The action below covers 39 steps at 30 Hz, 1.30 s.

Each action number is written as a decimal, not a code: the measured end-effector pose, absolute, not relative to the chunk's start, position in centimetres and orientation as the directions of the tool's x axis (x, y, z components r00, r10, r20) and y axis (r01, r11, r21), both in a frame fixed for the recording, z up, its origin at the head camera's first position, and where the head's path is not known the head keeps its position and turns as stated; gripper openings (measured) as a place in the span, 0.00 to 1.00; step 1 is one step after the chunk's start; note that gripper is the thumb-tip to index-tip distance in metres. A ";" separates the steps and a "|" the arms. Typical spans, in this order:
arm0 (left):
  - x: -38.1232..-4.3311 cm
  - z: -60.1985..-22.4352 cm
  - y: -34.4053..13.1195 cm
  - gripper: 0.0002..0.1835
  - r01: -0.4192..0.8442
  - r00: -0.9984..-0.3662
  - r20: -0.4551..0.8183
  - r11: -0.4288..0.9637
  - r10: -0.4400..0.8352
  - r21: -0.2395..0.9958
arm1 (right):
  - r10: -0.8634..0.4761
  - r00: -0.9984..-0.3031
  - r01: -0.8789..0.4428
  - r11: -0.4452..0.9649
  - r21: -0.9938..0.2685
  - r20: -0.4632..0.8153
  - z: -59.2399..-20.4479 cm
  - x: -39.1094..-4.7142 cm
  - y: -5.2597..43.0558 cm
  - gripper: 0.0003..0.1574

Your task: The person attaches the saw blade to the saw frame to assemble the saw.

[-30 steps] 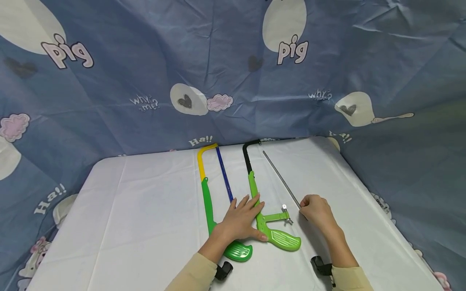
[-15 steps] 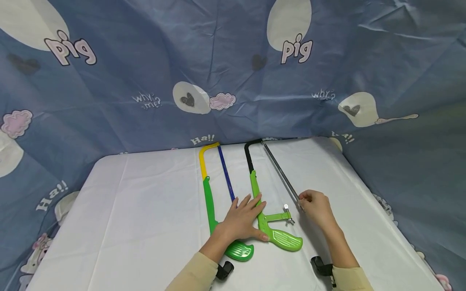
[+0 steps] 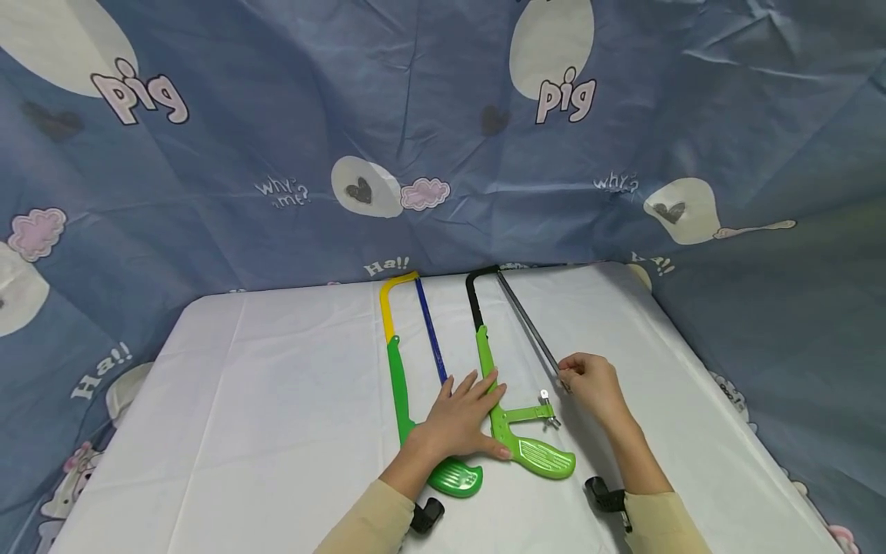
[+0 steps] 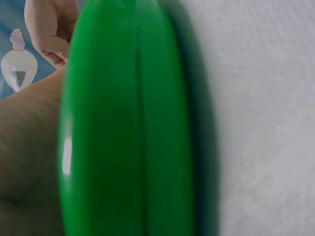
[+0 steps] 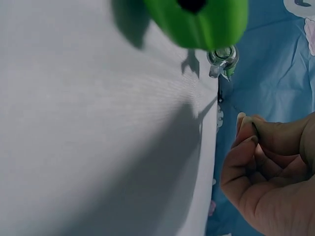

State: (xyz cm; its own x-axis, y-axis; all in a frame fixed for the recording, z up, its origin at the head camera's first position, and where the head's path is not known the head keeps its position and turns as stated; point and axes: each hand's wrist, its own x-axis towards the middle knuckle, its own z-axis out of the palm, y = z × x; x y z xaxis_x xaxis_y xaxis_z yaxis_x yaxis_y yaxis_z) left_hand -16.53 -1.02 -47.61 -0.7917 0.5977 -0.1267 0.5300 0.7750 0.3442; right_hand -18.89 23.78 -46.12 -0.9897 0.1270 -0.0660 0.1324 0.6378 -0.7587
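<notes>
My left hand (image 3: 458, 427) lies with spread fingers over the light green hacksaw frame (image 3: 486, 356), which has a black front arm and no blade fastened at its near end. Between thumb and fingers, my right hand (image 3: 597, 388) pinches the near end of a grey hacksaw blade (image 3: 529, 325). The blade's far end meets the tip of the black arm; whether it is hooked there is too small to tell. A wing nut (image 3: 552, 422) sits on the frame's near post, close to the right hand. In the right wrist view, the light green handle (image 5: 206, 29) appears above the pinching fingers.
Beneath my left wrist lies a second hacksaw (image 3: 396, 377), dark green and yellow, with a blue blade (image 3: 431, 329). Its handle (image 4: 128, 123) fills the left wrist view. A white cloth (image 3: 298, 400) covers the table, and a blue printed curtain (image 3: 443, 138) hangs behind it.
The blade's far end has moved forward and left to the black arm's tip. My right hand has shifted slightly left and forward with it. The left hand stays in place.
</notes>
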 end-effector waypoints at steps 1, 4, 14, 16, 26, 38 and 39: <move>-16.5 -47.6 -1.0 0.57 0.531 -0.791 -0.126 0.775 0.598 0.343 | 0.125 -0.990 0.133 0.633 -0.763 -0.068 -46.1 -19.0 23.8 0.11; -16.5 -47.7 -1.0 0.57 0.534 -0.789 -0.126 0.772 0.601 0.345 | 0.119 -0.989 0.139 0.614 -0.777 -0.083 -46.1 -19.3 23.9 0.12; -16.5 -47.8 -1.0 0.57 0.531 -0.783 -0.136 0.766 0.608 0.363 | 0.125 -0.983 0.182 0.544 -0.819 -0.136 -47.1 -19.5 24.3 0.13; -16.5 -47.8 -1.0 0.57 0.530 -0.782 -0.139 0.766 0.608 0.363 | 0.127 -0.980 0.196 0.529 -0.825 -0.151 -47.2 -19.4 24.3 0.13; -16.5 -47.8 -1.0 0.57 0.530 -0.779 -0.144 0.764 0.610 0.368 | 0.071 -0.971 0.236 0.439 -0.867 -0.229 -47.6 -19.3 24.3 0.16; -16.6 -47.7 -1.2 0.57 0.539 -0.781 -0.134 0.767 0.610 0.347 | -0.059 -0.959 0.235 0.374 -0.897 -0.276 -47.4 -19.3 24.5 0.16; -16.6 -47.7 -1.2 0.57 0.540 -0.781 -0.135 0.768 0.610 0.346 | -0.067 -0.959 0.232 0.369 -0.900 -0.275 -47.4 -19.3 24.5 0.16</move>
